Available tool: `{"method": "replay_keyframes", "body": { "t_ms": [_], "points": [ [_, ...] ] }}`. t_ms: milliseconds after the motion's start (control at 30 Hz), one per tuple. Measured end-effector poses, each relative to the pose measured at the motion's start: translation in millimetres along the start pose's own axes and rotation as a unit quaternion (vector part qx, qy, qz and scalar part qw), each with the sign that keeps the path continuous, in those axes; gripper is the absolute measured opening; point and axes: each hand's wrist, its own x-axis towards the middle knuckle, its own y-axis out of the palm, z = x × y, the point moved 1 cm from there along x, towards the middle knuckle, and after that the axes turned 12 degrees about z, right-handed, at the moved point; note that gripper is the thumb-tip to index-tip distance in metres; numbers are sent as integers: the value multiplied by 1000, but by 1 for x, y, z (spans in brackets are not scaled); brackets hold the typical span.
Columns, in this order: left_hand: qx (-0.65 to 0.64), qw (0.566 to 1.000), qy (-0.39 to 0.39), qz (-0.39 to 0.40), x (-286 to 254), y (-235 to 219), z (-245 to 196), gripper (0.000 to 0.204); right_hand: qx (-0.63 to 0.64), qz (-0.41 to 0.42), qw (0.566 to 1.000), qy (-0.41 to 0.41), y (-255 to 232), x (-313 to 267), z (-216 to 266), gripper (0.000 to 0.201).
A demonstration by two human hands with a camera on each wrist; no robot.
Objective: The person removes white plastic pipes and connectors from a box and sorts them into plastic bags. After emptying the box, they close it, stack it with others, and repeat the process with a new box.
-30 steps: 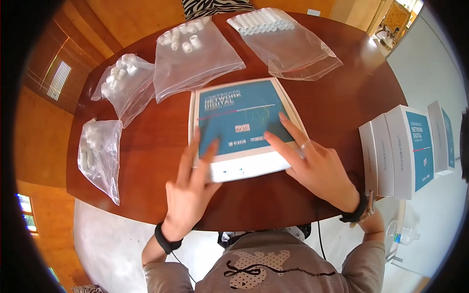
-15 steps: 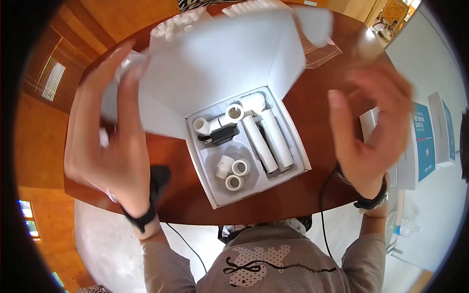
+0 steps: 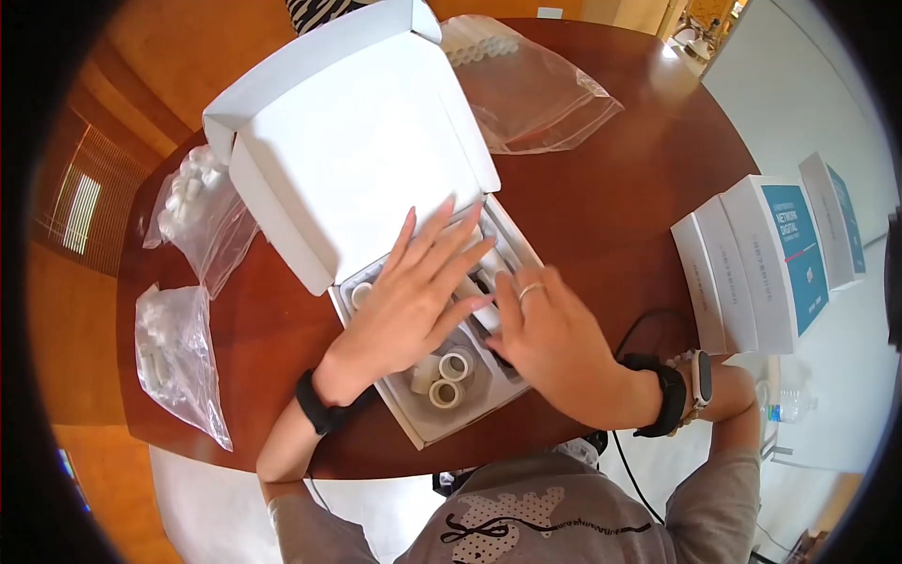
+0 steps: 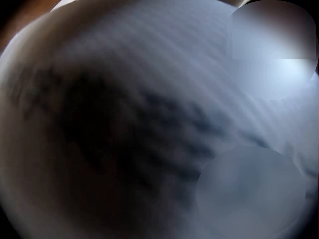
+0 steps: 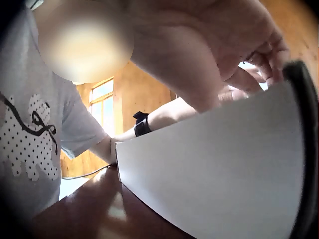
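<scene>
A white box (image 3: pixel 414 430) stands on the table, its lid (image 3: pixel 357 141) folded back to the far side. My left hand (image 3: pixel 404 301) spreads over the tray with straight fingers, hiding several parts beneath it. From the right, my right hand (image 3: pixel 559 352) reaches in with bent fingers beside a long white tube (image 3: pixel 477 308); its fingertips are partly hidden, and I cannot tell whether they pinch the tube. White ring-shaped pipe fittings (image 3: pixel 445 393) lie in the near compartment. The right wrist view has the box's side wall (image 5: pixel 214 164) below the right hand (image 5: pixel 199 45). The left wrist view is dark and blurred.
Several boxes (image 3: pixel 747 273) stand upright at the right edge of the table. Clear bags of white fittings (image 3: pixel 174 362) lie on the left, and a bag of white tubes (image 3: pixel 536 94) lies at the back. A black cable (image 3: pixel 639 484) hangs at the near edge.
The box was closed under both hands, then its lid swung up while the hands were apart at the sides. Now the lid lies back, and both hands have come in over the tray.
</scene>
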Motion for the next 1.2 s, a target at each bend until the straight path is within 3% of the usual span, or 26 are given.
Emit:
{"method": "replay_keyframes", "body": {
  "t_ms": [100,200,300,400,600,733,800,833,867,967,1000,1033,1100,1133,1200],
  "points": [
    [-10,999,-4,44,-4,10,6,48,-106,71,990,-63,3,8,10,53],
    [4,999,-32,43,-7,13,4,49,-9,136,991,-15,-2,21,10,55],
    [37,997,-73,17,-12,14,-1,48,118,109,986,-38,4,32,-4,60],
    [72,992,-104,-4,-14,20,0,50,86,127,985,-85,-1,41,-8,63],
    [89,989,-120,-23,-14,25,-2,53,305,183,931,-78,-9,51,-22,62],
    [-2,987,-162,19,-12,3,-4,56,334,178,925,-11,-36,42,-39,56],
    [-61,985,-161,-23,-5,-32,-22,56,371,146,916,39,-42,34,-55,53],
    [-93,981,-162,-45,2,-43,-28,56,422,114,897,60,-43,32,-68,48],
    [-33,989,-112,-94,12,-45,-31,49,520,86,846,81,-36,32,-84,46],
    [8,997,-44,-71,57,-52,-40,38,713,21,676,188,-24,37,-124,39],
    [61,994,-24,-90,79,-44,-32,34,777,-11,596,202,-11,40,-139,37],
    [114,988,-4,-109,105,-29,-19,31,809,-15,547,212,1,42,-151,37],
    [155,980,-105,-73,158,-14,-2,42,864,-23,447,231,20,48,-171,37],
    [180,971,-122,-98,180,-3,10,42,876,-18,430,218,27,49,-178,37],
    [195,963,-132,-129,211,10,33,40,865,13,444,231,29,59,-180,34]
  ]
}}
